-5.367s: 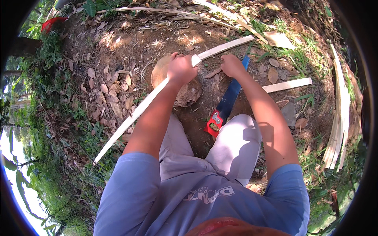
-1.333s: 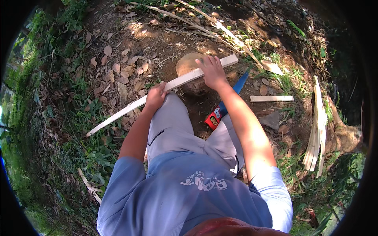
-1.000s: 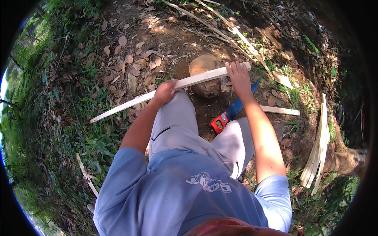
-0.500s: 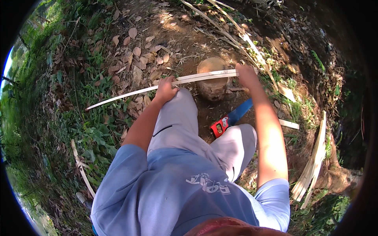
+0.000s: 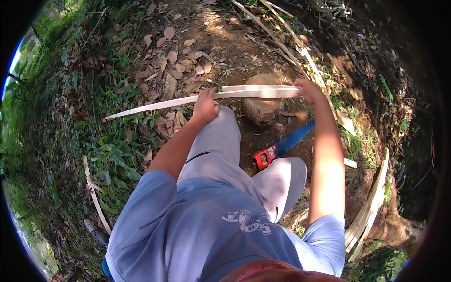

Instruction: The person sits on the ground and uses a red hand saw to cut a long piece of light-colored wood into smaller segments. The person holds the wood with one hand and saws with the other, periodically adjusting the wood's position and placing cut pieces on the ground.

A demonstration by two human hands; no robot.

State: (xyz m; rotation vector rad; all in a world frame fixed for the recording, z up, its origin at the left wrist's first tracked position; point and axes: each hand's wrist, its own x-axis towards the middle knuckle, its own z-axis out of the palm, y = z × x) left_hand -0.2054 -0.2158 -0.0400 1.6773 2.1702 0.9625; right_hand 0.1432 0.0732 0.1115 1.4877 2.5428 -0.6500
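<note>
Head view, and from where I stand the person's two hands are closed on wood. The right hand (image 5: pixel 306 90) pinches together the ends of a long pale strip (image 5: pixel 159 105) and a shorter strip (image 5: pixel 251 87), probably so that those ends stay paired. The left hand (image 5: pixel 206 107) wraps the long strip near its middle, just above the left knee (image 5: pixel 225 124), which looks like a way of balancing the part running out leftward over the grass. The short strip lies along the far side of the long one and stops before the left hand. Both cross above the round stump (image 5: pixel 261 113); I cannot tell whether they touch its top. A saw (image 5: pixel 293 140) with a red handle lies on the ground between stump and right knee (image 5: pixel 296 174), its placement apparently leaving both hands free. More pale strips (image 5: pixel 369 211) lie bunched on the right.
</note>
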